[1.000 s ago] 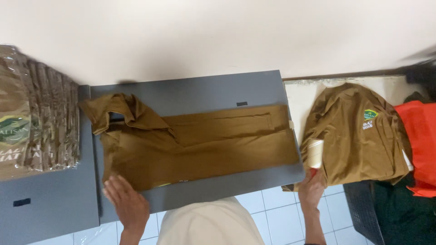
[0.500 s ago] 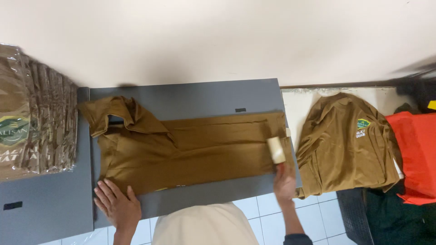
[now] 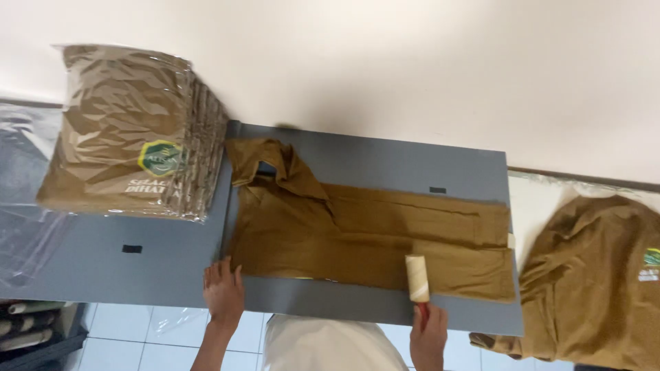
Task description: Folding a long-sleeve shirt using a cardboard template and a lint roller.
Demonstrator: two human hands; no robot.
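The brown shirt (image 3: 364, 237) lies folded into a long strip on the grey board (image 3: 385, 161), sleeves in, collar at the left. The right hand (image 3: 427, 330) grips a lint roller (image 3: 417, 277) resting on the shirt's lower edge; most of the cloth looks unrolled. The left hand (image 3: 223, 292) presses flat, fingers spread, at the shirt's near corner. Bagged shirts (image 3: 130, 161) are stacked left; a loose pile (image 3: 591, 282) waits right, nothing blocking.
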